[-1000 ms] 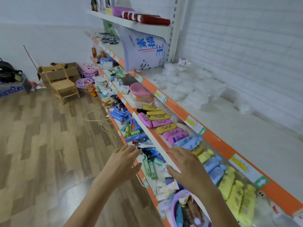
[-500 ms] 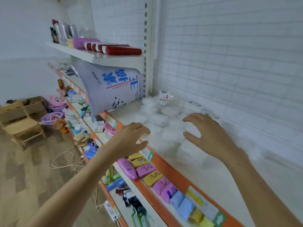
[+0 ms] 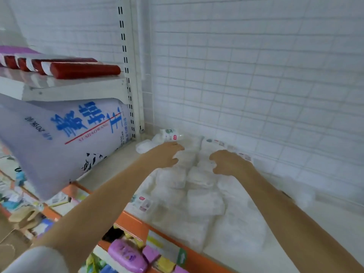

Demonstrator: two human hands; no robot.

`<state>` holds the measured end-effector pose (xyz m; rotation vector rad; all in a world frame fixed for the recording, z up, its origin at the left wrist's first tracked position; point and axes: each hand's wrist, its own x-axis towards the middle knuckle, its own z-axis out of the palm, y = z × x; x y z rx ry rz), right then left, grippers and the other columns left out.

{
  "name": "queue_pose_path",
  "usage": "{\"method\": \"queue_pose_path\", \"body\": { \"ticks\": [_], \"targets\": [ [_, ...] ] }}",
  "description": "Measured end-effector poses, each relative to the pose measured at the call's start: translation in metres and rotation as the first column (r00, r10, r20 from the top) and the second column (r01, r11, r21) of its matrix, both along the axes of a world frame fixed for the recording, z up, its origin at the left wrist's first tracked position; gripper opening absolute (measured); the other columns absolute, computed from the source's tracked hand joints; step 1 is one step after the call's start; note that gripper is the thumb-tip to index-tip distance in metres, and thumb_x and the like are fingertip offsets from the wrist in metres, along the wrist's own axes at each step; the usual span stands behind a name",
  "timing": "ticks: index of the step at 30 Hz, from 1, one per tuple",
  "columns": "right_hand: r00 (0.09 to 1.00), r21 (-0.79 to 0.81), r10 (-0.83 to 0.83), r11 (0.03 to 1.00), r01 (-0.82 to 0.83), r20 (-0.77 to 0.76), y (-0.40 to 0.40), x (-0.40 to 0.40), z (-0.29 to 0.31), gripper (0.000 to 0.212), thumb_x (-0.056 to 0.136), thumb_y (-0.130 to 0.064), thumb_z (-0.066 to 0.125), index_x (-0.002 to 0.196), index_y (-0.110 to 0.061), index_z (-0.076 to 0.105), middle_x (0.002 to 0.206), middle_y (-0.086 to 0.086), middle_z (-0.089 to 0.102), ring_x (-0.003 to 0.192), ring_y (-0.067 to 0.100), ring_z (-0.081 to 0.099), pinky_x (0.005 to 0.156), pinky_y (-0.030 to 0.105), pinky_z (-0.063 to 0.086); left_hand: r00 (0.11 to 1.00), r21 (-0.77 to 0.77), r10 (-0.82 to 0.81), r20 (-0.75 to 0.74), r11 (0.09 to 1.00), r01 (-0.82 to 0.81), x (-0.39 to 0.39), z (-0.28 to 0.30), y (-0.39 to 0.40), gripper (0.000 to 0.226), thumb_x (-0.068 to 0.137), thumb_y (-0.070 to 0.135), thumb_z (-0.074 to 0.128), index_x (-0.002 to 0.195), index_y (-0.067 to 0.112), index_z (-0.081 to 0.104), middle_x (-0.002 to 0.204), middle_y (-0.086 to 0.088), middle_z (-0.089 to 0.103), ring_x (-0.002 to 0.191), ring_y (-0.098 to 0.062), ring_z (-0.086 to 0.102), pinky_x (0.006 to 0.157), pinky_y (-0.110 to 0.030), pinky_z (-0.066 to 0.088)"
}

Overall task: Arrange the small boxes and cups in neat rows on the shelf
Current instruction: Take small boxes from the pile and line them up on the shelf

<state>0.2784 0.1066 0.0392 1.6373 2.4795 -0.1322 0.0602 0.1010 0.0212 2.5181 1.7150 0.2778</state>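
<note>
Writing: big pale sack (image 3: 65,142) printed with large blue Chinese characters, red diagonal line, small Latin text under it too blurred to read; "205" readable near its upper left edge, rest unclear.
Labels: small pack (image 3: 171,134) at back corner has a red square tag, text too small to read; printed card with red mark (image 3: 142,203) near shelf front, unreadable.
Price strips: yellow/green tags (image 3: 157,242) on orange shelf edge (image 3: 136,223), blurred.
Task items: clear wrapped packs of small white boxes/cups (image 3: 204,201), bunched in rough columns on the white shelf (image 3: 325,219), from front edge to back wall; which are boxes and which cups cannot tell, heavy blur.
Upper shelf: white shelf board (image 3: 65,89) at left carrying red cylinders with white bands (image 3: 84,70), lying side by side; purple item behind them.
Sack position: leaning under upper shelf, overhanging the orange edge, just left of the packs.
Upright: slotted white post (image 3: 130,75) at corner; white gridded wall panel (image 3: 256,66) behind the packs.
Lower shelf: purple and yellow soap-like packs (image 3: 128,255) below the orange edge.
Left hand (image 3: 164,155): reaching over the packs, fingers loosely curved and spread, tips touching top of a pack in the back row; not closed round it.
Right hand (image 3: 229,163): over the packs near back wall, fingers curled downward claw-like onto a pack; whether it truly grips cannot tell.
Sleeve: pale sleeve (image 3: 37,260) at bottom left.
</note>
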Motion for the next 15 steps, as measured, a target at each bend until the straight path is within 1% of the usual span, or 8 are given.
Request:
{"method": "queue_pose_path", "body": {
  "ticks": [2, 4, 6, 8, 10, 12, 15],
  "targets": [
    [0.998, -0.038, -0.037, 0.999, 0.039, 0.056, 0.005, -0.004, 0.001, 0.045, 0.087, -0.013, 0.053, 0.131, -0.009, 0.045, 0.133, 0.010, 0.046, 0.119, 0.025, 0.048, 0.097, 0.037, 0.043, 0.992, -0.048, -0.087, -0.095, 0.995, 0.083, -0.002, -0.006, 0.017, 0.058, 0.087, 0.019, 0.058, 0.140, 0.017, 0.034, 0.143, -0.003, 0.038, 0.129, -0.018, 0.036, 0.104, -0.025, 0.028],
    [0.994, -0.057, -0.058, 0.996, 0.064, 0.088, 0.008, -0.007, 0.001, 0.049, 0.087, -0.015, 0.055, 0.134, -0.014, 0.043, 0.137, 0.008, 0.041, 0.121, 0.024, 0.045, 0.100, 0.037, 0.041, 0.972, -0.061, -0.136, -0.193, 0.990, 0.127, -0.006, -0.015, 0.031, 0.063, 0.084, 0.021, 0.061, 0.141, 0.020, 0.032, 0.144, -0.001, 0.035, 0.131, -0.019, 0.032, 0.107, -0.033, 0.030],
    [0.990, -0.046, -0.089, 0.994, 0.094, 0.110, 0.009, -0.011, 0.000, 0.051, 0.086, -0.015, 0.054, 0.136, -0.019, 0.042, 0.139, 0.005, 0.038, 0.122, 0.024, 0.044, 0.101, 0.037, 0.038, 0.955, -0.005, -0.170, -0.241, 0.985, 0.174, -0.008, -0.023, 0.040, 0.063, 0.083, 0.024, 0.063, 0.139, 0.021, 0.033, 0.142, 0.000, 0.036, 0.130, -0.021, 0.034, 0.106, -0.036, 0.032],
    [0.986, -0.012, -0.127, 0.992, 0.129, 0.108, 0.008, -0.016, -0.002, 0.049, 0.087, -0.018, 0.056, 0.134, -0.022, 0.044, 0.135, 0.004, 0.041, 0.117, 0.024, 0.048, 0.100, 0.038, 0.038, 0.938, 0.070, -0.205, -0.280, 0.970, 0.233, -0.009, -0.027, 0.044, 0.062, 0.082, 0.025, 0.063, 0.137, 0.019, 0.034, 0.139, -0.002, 0.037, 0.126, -0.025, 0.038, 0.103, -0.034, 0.033],
    [0.983, 0.016, -0.176, 0.984, 0.176, 0.052, 0.006, -0.022, -0.005, 0.048, 0.086, -0.026, 0.060, 0.131, -0.023, 0.046, 0.130, 0.003, 0.044, 0.111, 0.025, 0.052, 0.096, 0.037, 0.041, 0.928, 0.117, -0.233, -0.289, 0.954, 0.276, -0.010, -0.029, 0.046, 0.061, 0.082, 0.023, 0.062, 0.135, 0.016, 0.034, 0.135, -0.004, 0.039, 0.121, -0.027, 0.042, 0.098, -0.033, 0.034],
    [0.979, 0.051, -0.205, 0.977, 0.205, 0.011, 0.002, -0.025, -0.007, 0.047, 0.086, -0.030, 0.061, 0.130, -0.023, 0.048, 0.129, 0.003, 0.047, 0.111, 0.023, 0.053, 0.094, 0.034, 0.042, 0.927, 0.144, -0.270, -0.260, 0.938, 0.314, -0.013, -0.030, 0.048, 0.058, 0.082, 0.022, 0.061, 0.133, 0.016, 0.036, 0.132, -0.004, 0.042, 0.117, -0.026, 0.044, 0.095, -0.032, 0.036],
    [0.980, 0.129, -0.198, 0.973, 0.191, 0.038, -0.004, -0.031, -0.012, 0.039, 0.094, -0.032, 0.048, 0.132, -0.024, 0.047, 0.131, 0.002, 0.052, 0.114, 0.021, 0.053, 0.094, 0.030, 0.039, 0.932, 0.141, -0.324, -0.162, 0.927, 0.347, -0.020, -0.029, 0.048, 0.053, 0.081, 0.024, 0.060, 0.130, 0.020, 0.042, 0.127, 0.001, 0.046, 0.117, -0.023, 0.045, 0.096, -0.030, 0.037]
  ]
}}
